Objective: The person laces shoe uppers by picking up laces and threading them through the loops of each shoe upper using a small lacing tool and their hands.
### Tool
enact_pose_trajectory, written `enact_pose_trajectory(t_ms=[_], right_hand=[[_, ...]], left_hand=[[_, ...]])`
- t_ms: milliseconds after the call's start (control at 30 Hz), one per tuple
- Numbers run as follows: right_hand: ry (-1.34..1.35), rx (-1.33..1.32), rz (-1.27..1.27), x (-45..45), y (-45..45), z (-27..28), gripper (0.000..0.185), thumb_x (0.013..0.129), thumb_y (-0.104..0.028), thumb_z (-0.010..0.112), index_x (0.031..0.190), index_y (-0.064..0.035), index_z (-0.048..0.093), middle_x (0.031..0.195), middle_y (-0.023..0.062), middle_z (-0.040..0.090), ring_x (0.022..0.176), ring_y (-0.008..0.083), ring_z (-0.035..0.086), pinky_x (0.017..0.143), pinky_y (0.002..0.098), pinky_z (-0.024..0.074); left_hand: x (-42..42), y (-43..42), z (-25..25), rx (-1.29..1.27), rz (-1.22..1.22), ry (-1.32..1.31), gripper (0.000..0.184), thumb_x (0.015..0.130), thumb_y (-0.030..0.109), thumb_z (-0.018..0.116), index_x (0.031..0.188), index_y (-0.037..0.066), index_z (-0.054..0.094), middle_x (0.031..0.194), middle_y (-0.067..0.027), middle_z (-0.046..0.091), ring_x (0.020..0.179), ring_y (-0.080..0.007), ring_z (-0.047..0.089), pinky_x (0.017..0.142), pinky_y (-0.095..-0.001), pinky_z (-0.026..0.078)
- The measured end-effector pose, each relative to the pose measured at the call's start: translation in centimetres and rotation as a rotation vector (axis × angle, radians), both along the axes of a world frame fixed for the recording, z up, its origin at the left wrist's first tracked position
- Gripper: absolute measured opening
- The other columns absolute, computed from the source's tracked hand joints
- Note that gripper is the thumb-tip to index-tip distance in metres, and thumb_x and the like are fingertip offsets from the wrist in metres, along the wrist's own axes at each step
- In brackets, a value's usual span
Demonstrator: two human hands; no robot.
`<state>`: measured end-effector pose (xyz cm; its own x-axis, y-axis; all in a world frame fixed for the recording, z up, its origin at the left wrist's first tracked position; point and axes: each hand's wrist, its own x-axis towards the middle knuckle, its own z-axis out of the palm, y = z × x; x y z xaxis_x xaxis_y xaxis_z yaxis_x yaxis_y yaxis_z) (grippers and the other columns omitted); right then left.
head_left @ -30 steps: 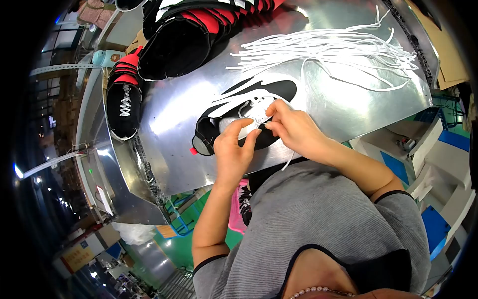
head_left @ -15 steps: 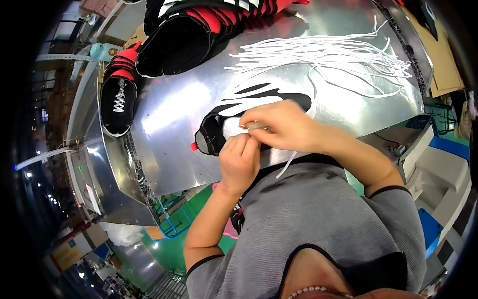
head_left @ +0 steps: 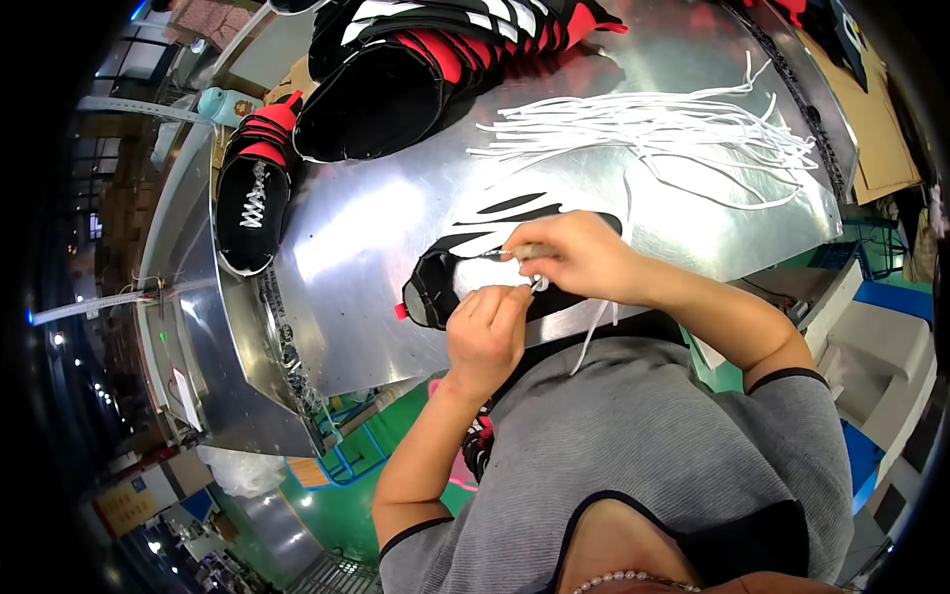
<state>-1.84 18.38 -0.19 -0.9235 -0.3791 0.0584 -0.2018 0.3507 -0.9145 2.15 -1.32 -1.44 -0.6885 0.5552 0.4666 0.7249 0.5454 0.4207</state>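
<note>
A black-and-white shoe (head_left: pixel 432 284) with a red heel tab lies on the metal table, toe to the right and partly hidden by my hands. My right hand (head_left: pixel 584 259) is closed around the pale handle of an awl-like hook tool (head_left: pixel 534 251). Its thin metal tip points left over the white part at the shoe's opening. Just below, my left hand (head_left: pixel 487 335) is pinched at the near side of the shoe, with a bit of white lace by the fingertips. White lace ends (head_left: pixel 592 335) hang over the table's near edge.
Loose white shoelaces (head_left: pixel 643 129) lie in a bundle at the back right. Several black-and-red shoes (head_left: pixel 381 104) are heaped at the back left, near a laced black shoe (head_left: pixel 253 213). A light-blue bottle (head_left: pixel 226 106) stands beyond the metal table (head_left: pixel 346 337).
My right hand has moved slightly away from the left, and the tool's tip now shows clear of the left fingers. The whole view has shifted a little.
</note>
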Motion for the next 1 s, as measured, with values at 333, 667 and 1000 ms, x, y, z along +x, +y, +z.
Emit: enact_pose_trajectory(t_ms=[333,667,1000], right_hand=[[-0.203,-0.371,-0.12,-1.7,-0.7,-0.4,0.013,0.085,-0.008,0.071,0.097,-0.0033,0.068,0.086,-0.0017,0.065,0.079,0.0048,0.057,0.07,0.0212,0.0467],[-0.171,-0.318,-0.103,-0.9,-0.9,-1.0,0.021,0.088,-0.021,0.067,0.099,-0.003,0.066,0.077,0.0047,0.066,0.068,0.0119,0.06,0.064,0.0278,0.0468],[0.166,0.194,-0.077,1.5,1.0,0.8,0.018,0.089,-0.016,0.066,0.097,-0.0044,0.056,0.071,0.0118,0.065,0.064,0.0297,0.065,0.058,0.0377,0.0474]], left_hand=[[-0.3,0.0,0.8,0.345,0.192,-0.484,0.05,0.084,0.01,0.075,0.124,0.0,0.047,0.093,-0.0178,0.068,0.079,-0.0257,0.07,0.068,-0.0334,0.054],[-1.6,1.5,0.4,0.375,0.498,-0.523,0.037,0.081,0.019,0.078,0.109,0.003,0.059,0.08,-0.0113,0.07,0.07,-0.0259,0.068,0.064,-0.0338,0.052],[-1.5,1.6,-0.1,0.374,0.483,-0.492,0.035,0.08,0.001,0.075,0.11,-0.001,0.058,0.098,-0.0078,0.065,0.088,-0.0127,0.062,0.079,-0.0262,0.051]])
